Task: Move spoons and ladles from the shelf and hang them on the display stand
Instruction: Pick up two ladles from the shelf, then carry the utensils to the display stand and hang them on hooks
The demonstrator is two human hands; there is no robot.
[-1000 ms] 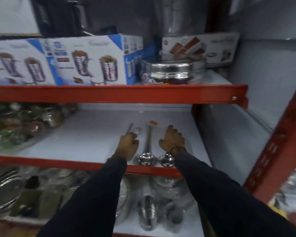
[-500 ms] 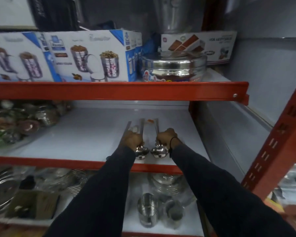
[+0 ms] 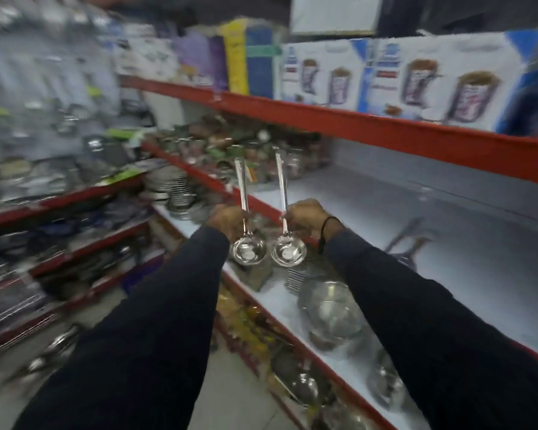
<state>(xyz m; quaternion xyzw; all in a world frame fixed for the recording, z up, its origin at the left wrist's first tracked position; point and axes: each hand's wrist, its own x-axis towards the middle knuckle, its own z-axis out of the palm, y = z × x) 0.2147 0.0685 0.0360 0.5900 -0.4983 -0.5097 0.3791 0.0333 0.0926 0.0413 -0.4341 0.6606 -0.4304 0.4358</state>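
Both ladles are off the shelf now and up in the air, and the view has swung left along the aisle! The left hand [image 3: 227,219] is clamped on the left ladle [image 3: 248,250], the right hand [image 3: 305,216] on the right ladle [image 3: 288,251], bowls side by side and nearly touching, handles pointing up toward 12 o'clock. The white shelf [image 3: 370,212] with its red edge lies at 3 o'clock. Blurred steelware fills the racks at 9 o'clock.
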